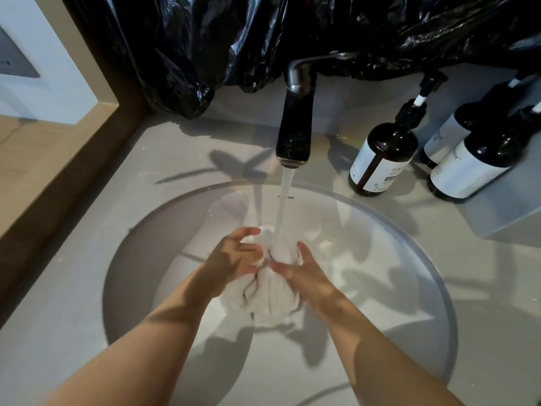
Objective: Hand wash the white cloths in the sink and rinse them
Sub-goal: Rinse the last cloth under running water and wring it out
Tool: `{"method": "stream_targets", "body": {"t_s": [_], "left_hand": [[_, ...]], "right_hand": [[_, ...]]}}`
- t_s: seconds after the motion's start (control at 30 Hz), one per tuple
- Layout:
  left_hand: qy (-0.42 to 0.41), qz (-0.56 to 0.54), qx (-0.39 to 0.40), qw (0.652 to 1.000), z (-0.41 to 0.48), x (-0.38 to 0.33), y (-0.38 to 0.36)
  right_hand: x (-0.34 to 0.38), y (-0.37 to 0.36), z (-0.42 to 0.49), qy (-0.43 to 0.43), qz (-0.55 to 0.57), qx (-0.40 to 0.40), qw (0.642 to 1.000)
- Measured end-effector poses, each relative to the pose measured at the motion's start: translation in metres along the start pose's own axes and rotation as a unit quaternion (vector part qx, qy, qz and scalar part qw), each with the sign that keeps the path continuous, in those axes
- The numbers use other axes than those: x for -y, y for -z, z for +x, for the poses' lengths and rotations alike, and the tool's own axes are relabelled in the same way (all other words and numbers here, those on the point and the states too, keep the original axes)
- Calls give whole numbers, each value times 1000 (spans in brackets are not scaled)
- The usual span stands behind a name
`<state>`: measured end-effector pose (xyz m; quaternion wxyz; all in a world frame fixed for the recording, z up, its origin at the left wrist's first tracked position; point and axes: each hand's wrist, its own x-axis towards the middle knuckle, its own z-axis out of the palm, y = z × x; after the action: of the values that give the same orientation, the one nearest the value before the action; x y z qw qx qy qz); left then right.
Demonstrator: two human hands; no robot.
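A bunched white cloth (270, 297) hangs over the middle of the round white sink (409, 235). Water runs from the dark tap (294, 133) straight onto the cloth's top. My left hand (234, 259) cups the cloth's left side with fingers fairly straight. Pressed against its right side is my right hand (304, 273), fingers extended. The cloth is squeezed between both palms, and its lower part droops below them.
Three dark pump bottles with white labels stand on the grey counter at the right, the nearest one (380, 159) close to the tap. Black plastic sheeting (263, 33) covers the wall behind. A wooden frame (58, 171) borders the counter on the left.
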<state>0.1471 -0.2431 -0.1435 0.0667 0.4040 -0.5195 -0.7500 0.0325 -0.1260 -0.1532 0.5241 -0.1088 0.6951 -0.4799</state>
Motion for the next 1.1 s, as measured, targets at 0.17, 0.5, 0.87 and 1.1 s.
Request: {"method": "stream_targets", "body": {"t_s": [0.17, 0.5, 0.87, 1.1], "left_hand": [[-57, 420, -142, 894, 7, 25, -4], [81, 69, -66, 992, 1, 2, 1], [-17, -97, 52, 994, -4, -17, -3], [-69, -45, -18, 996, -6, -20, -6]], "right_hand": [[1, 10, 3, 55, -129, -124, 982], [10, 29, 0, 134, -249, -241, 928], [19, 25, -12, 50, -321, -157, 933], [18, 33, -6, 86, -171, -175, 966]]}}
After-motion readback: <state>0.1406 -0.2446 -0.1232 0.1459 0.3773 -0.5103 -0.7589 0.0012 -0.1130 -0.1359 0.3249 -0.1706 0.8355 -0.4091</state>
